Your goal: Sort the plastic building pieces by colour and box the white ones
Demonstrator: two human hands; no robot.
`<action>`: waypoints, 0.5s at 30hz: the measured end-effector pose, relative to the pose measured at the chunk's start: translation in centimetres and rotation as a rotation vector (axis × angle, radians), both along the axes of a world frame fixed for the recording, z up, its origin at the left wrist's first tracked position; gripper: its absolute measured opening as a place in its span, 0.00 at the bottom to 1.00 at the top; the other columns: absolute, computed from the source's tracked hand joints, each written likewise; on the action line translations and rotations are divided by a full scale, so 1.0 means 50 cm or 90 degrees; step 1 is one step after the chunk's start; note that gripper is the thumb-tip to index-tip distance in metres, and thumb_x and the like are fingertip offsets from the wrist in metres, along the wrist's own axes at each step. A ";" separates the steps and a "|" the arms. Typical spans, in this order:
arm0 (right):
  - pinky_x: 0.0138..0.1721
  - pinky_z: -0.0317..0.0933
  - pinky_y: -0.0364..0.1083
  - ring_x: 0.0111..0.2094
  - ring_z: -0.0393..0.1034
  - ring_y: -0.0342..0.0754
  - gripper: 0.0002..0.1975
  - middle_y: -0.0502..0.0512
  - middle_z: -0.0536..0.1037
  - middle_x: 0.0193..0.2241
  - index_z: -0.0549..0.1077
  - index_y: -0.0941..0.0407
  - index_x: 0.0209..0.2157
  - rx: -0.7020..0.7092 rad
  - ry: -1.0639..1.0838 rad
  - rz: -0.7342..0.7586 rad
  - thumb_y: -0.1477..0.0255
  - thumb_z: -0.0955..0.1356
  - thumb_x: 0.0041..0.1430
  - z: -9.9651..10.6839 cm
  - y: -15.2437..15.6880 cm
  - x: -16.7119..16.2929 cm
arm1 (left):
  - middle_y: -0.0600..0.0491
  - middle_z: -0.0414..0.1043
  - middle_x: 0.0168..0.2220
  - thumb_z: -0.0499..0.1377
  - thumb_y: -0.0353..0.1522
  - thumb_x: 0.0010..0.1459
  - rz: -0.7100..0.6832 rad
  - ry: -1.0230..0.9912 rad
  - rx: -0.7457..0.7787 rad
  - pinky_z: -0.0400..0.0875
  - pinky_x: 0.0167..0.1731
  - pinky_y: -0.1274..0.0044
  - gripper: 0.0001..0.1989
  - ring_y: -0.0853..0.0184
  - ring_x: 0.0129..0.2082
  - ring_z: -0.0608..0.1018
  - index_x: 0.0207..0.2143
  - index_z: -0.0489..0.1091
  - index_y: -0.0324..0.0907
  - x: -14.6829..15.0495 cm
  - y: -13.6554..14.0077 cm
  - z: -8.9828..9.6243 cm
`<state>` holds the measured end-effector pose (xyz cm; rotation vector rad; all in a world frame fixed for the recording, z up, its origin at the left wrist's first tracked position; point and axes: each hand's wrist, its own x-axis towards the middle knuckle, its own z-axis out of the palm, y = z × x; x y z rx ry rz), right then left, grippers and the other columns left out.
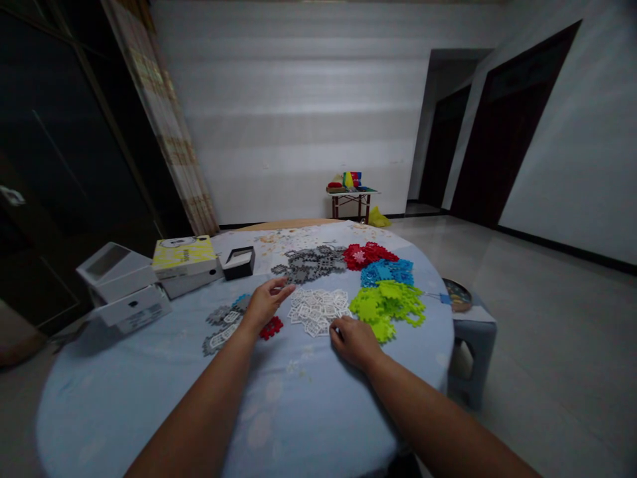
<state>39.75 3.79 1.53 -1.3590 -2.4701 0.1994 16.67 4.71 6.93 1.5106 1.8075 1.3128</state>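
My left hand hovers with thumb and fingers apart over the left side of the table, nothing visible in it. Under and beside it lies a mixed group of grey gear-edged pieces with white window-like pieces, a little blue and a red piece. My right hand rests with curled fingers at the near right edge of a pile of white window-like pieces; its grip is hidden. Just beyond that hand spreads a pile of lime-green gear-edged pieces.
Farther back sit piles of grey, red and blue pieces. White boxes, a yellow-and-white box and an open black box stand at the left. A grey stool adjoins the table's right edge.
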 end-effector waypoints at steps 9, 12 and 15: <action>0.34 0.54 0.43 0.37 0.70 0.47 0.12 0.54 0.76 0.37 0.72 0.54 0.37 0.006 0.007 0.002 0.69 0.59 0.61 0.001 0.000 -0.002 | 0.47 0.78 0.35 0.57 0.50 0.43 0.175 0.111 0.010 0.69 0.40 0.71 0.26 0.59 0.36 0.77 0.36 0.75 0.39 -0.167 -0.100 -0.057; 0.34 0.55 0.43 0.38 0.70 0.47 0.12 0.55 0.76 0.37 0.72 0.54 0.37 -0.004 0.001 -0.004 0.69 0.59 0.61 0.001 -0.001 -0.002 | 0.47 0.77 0.36 0.57 0.51 0.43 0.193 0.173 -0.009 0.69 0.40 0.70 0.26 0.59 0.37 0.77 0.35 0.75 0.40 -0.200 -0.132 -0.076; 0.35 0.55 0.43 0.38 0.70 0.47 0.13 0.55 0.77 0.37 0.72 0.54 0.37 -0.005 0.000 -0.005 0.69 0.58 0.62 0.000 -0.001 -0.003 | 0.46 0.77 0.35 0.59 0.52 0.40 0.160 0.181 -0.052 0.70 0.39 0.69 0.28 0.58 0.36 0.76 0.35 0.75 0.39 -0.210 -0.151 -0.087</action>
